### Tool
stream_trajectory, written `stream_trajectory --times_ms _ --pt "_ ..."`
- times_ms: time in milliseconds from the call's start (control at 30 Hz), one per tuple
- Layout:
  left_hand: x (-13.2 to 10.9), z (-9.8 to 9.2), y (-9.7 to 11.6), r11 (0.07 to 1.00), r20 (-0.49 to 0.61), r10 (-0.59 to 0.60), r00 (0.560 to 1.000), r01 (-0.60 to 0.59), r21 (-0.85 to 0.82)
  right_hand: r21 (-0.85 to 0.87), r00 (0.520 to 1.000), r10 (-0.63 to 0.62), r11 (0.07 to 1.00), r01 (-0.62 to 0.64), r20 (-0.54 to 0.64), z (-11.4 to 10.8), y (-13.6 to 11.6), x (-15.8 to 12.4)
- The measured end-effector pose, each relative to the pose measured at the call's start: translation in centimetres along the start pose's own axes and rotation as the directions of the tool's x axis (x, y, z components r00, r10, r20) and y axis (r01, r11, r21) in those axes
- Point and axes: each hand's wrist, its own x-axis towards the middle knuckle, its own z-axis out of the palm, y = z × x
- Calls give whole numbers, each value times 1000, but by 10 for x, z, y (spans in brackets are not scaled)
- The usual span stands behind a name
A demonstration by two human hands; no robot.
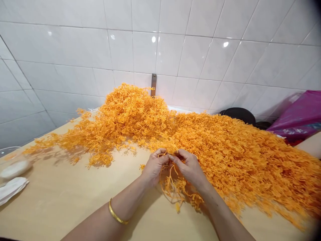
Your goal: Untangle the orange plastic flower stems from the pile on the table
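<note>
Both forearms come in from the bottom edge and meet at centre frame, hands close together, fingertips nearly touching. Left hand [153, 166] knuckles up, fingers curled in, thumb and forefinger pinched on a thin orange sprig [173, 187]; gold bangle [115, 215] on that forearm, lower centre. Right hand [188, 166] angled in from the lower right, wrist bent, fingers pinched on the same sprig's top end. Sprig hangs down between and below the hands, its loose strands resting on the tan tabletop [62, 197] at lower centre. Hands sit at the near edge of the big orange pile [225, 147] that fills the centre and right of the frame, heaped highest at upper centre against the white tiled wall [175, 40]. Stray sprigs trail to the left of the pile. White folded cloth [11, 188] at far left edge. Black round object [239, 114] behind the pile, upper right. Purple plastic bag [299, 115] at right edge, with part of another person's arm [312, 144] just below it
</note>
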Motion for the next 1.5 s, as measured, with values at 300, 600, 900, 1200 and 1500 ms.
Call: stream_trajectory --times_ms 300,600,900,1200,1500 --pt "0 4 3 994 -81 -95 992 90 -64 222 998 41 975 -32 -38 2 0 0" --pt "0 4 -2 1000 -77 -4 997 3 -12 43 997 48 998 -50 56 7 2 1" --pt "2 4 -2 995 2 -98 995 97 37 90 991 4 996 8 -137 14 4 -2" --pt "1 4 -6 995 15 -89 996 88 54 104 998 53 993 -48 -39 11 5 2" --pt "0 11 -1 984 80 -160 984 165 -72 400 931 239 909 -115 -276 18 6 1"
